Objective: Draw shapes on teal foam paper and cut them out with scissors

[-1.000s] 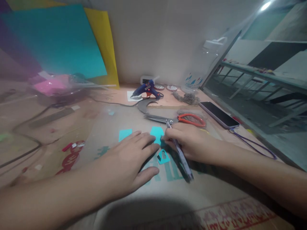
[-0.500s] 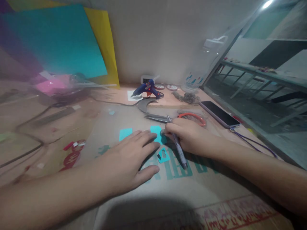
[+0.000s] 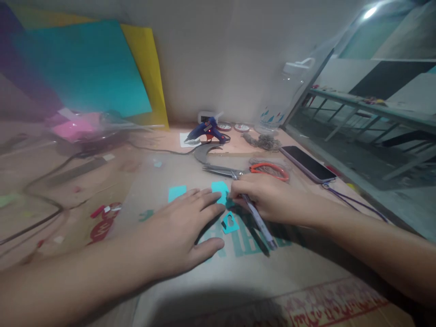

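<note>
My left hand (image 3: 194,222) lies flat with its fingers spread over turquoise paper on the cardboard. One turquoise paper square (image 3: 177,193) shows beyond its knuckles. Another turquoise paper piece (image 3: 220,188) sits between both hands, with the left fingertips at its edge. In my right hand (image 3: 254,193) is a slim, pale purple-grey pen (image 3: 260,222), slanting down towards me. The curled right fingers are close against the turquoise piece; whether they also grip it is hidden. A small turquoise cut-out with a hole (image 3: 233,223) rests just below the hands.
Orange-handled scissors (image 3: 269,171) lie open beyond my right hand, near a curved grey blade-like piece (image 3: 203,153). Further back are a blue glue gun (image 3: 206,129), twine (image 3: 264,141) and a clear bottle (image 3: 275,109). A phone (image 3: 308,163) lies right; a cord (image 3: 30,181) crosses the left.
The pen's lower end has swung slightly right and towards me as my right hand turned. My left hand stays nearly in place. The whole view has shifted a little.
</note>
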Available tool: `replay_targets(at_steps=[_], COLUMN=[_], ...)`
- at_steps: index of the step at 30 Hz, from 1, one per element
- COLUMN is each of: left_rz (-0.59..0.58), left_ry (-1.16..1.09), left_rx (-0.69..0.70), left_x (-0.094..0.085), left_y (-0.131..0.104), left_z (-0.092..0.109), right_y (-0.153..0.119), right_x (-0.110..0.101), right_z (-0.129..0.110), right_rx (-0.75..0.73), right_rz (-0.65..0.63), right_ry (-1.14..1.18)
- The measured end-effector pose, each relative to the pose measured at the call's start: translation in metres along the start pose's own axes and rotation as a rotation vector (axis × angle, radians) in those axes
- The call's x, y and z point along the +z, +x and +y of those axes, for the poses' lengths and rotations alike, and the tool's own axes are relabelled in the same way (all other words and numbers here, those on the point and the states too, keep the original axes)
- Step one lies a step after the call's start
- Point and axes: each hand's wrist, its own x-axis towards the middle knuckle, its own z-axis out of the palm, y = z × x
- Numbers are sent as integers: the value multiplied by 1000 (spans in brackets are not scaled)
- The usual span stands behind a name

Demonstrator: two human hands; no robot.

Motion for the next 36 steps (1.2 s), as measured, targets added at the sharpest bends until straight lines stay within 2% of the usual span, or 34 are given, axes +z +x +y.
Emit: replay_targets(at_steps=[2, 5, 10, 12, 14, 16, 19, 21, 25, 36], left_rz=[-2, -1, -15, -30, -40, -31, -4, 13, 54, 56], left_ry=[6, 13, -33, -61, -75, -73, -60, -43, 3, 22], left_rx=[1, -13, -27, -48, -53, -40, -25, -13, 9, 17], left_x=[1, 2, 1, 1, 0, 0, 1, 2, 4, 3], left_y=[-1, -2, -4, -3, -3, -2, -2, -3, -2, 0], left_z=[0, 0, 1, 1, 2, 2, 2, 3, 2, 3], right_y=[1, 3, 5, 4, 3, 3, 6, 9, 14, 15], right_x=[1, 4, -4, -8, -7, -2, 10, 17, 23, 18], right_z=[1, 9, 26, 28, 25, 19, 6, 0, -1, -4], right_rx=[33, 107, 413, 406, 338, 320, 441, 506, 541, 618], right_rz=[-8, 97, 295, 364, 435, 421, 323, 336, 333, 324], right_ry=[9, -26, 10, 12, 153, 363, 561, 620, 588, 473])
